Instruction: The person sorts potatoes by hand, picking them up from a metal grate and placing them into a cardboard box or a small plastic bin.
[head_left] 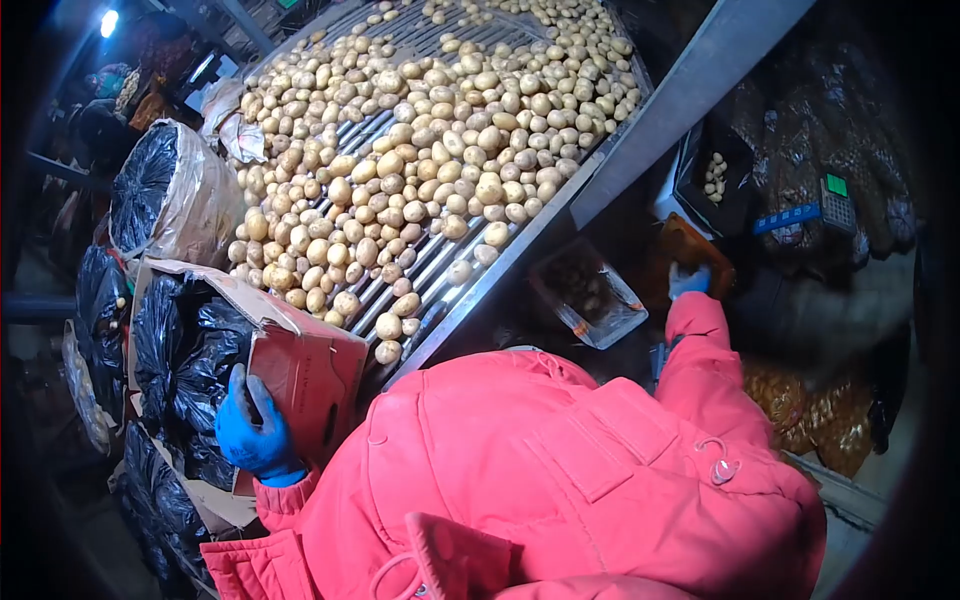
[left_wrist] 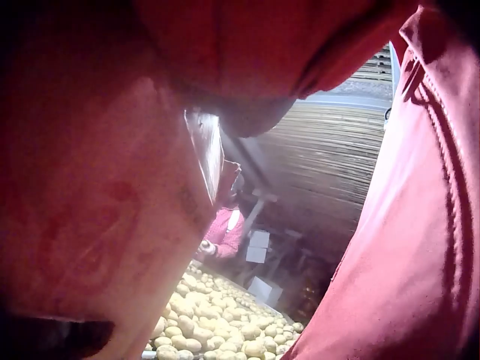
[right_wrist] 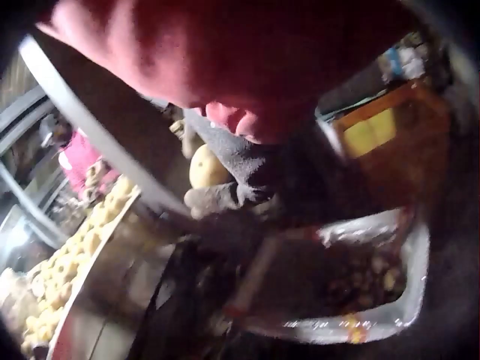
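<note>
My left hand (head_left: pixel 255 425), in a blue glove, rests at the rim of a red cardboard box (head_left: pixel 305 375) lined with a black plastic bag (head_left: pixel 215 335). Its fingers are loosely extended beside the bag; the left wrist view hides this hand behind the sleeve. To the right, my gloved right hand (head_left: pixel 688 282) reaches over an orange crate (head_left: pixel 712 245). In the right wrist view that hand's thumb and fingers hold a potato (right_wrist: pixel 206 169). A clear-walled bin (right_wrist: pixel 416 281) with small potatoes in it stands below the hand.
Many potatoes (head_left: pixel 440 160) cover a roller table (head_left: pixel 430 285) with a metal side rail (head_left: pixel 480 285). A bag-lined sack (head_left: pixel 190 190) stands at left. Right of the rail are a black crate (head_left: pixel 735 165), a scale (head_left: pixel 835 205) and filled net sacks (head_left: pixel 810 400). Another person (left_wrist: pixel 225 232) works beyond.
</note>
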